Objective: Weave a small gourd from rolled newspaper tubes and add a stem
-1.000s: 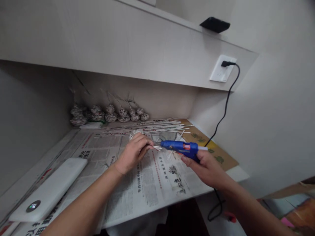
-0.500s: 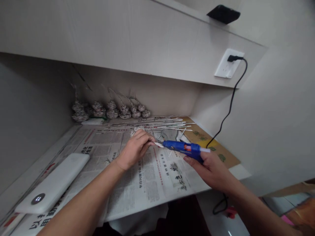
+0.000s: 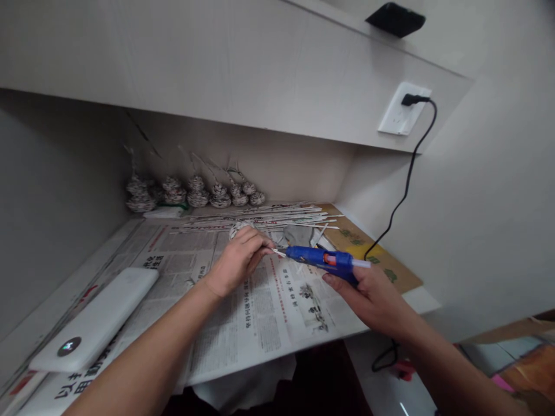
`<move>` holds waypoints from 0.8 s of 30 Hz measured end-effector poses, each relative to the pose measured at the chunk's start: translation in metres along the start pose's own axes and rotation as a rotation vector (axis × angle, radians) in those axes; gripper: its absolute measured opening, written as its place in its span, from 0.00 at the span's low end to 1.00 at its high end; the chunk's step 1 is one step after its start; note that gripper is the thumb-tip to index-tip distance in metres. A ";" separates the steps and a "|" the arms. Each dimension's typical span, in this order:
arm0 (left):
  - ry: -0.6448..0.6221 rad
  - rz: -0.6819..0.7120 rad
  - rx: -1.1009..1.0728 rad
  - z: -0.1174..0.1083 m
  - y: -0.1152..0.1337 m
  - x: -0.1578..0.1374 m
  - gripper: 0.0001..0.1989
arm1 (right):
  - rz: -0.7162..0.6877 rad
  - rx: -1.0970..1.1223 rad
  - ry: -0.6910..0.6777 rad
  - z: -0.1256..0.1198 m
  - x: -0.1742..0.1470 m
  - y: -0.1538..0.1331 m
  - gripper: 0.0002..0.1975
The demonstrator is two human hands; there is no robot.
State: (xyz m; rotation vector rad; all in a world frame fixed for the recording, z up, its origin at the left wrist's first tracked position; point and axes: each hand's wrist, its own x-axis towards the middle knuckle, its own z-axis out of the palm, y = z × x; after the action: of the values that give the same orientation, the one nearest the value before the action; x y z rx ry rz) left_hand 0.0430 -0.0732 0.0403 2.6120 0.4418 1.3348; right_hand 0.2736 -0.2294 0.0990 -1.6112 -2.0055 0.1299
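Note:
My right hand (image 3: 368,294) is closed round the handle of a blue hot glue gun (image 3: 318,258), which has a pale glue stick (image 3: 361,264) poking from its back. The gun's nozzle points left and meets, or nearly meets, the end of a thin paper strip (image 3: 280,252). Pinched in the fingertips of my left hand (image 3: 243,257) is that strip. Just behind my left hand shows a round woven paper piece (image 3: 241,229), partly hidden by the hand; whether the strip joins it I cannot tell.
Newspaper (image 3: 225,323) covers the desk. Rolled paper sticks (image 3: 269,218) lie toward the back, near a row of woven gourd shapes (image 3: 198,193). A white power bank (image 3: 95,320) lies at left, cardboard (image 3: 390,271) at right. A black cord (image 3: 407,185) hangs from the wall socket (image 3: 401,115).
Both hands and the glue gun stay almost in place, with the nozzle still at the strip's end. The view has shifted very slightly.

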 end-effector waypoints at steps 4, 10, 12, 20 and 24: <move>-0.013 0.013 0.022 0.000 0.000 0.000 0.05 | 0.009 0.014 -0.016 0.000 0.000 0.000 0.11; -0.022 0.029 0.044 0.000 0.001 0.001 0.05 | 0.022 -0.043 -0.029 0.000 -0.002 -0.001 0.12; -0.025 0.022 0.048 0.000 0.002 0.001 0.05 | 0.009 -0.050 -0.027 0.000 -0.002 -0.003 0.12; -0.044 0.024 0.045 0.000 0.001 0.000 0.06 | -0.004 -0.075 -0.024 -0.001 0.004 -0.010 0.12; -0.034 0.035 0.041 0.001 0.002 0.000 0.05 | -0.012 -0.101 -0.038 -0.001 0.004 -0.010 0.13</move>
State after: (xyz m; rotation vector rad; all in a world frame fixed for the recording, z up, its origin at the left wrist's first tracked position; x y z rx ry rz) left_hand 0.0441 -0.0746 0.0404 2.6838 0.4239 1.3027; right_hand 0.2647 -0.2286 0.1051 -1.6703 -2.0803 0.0560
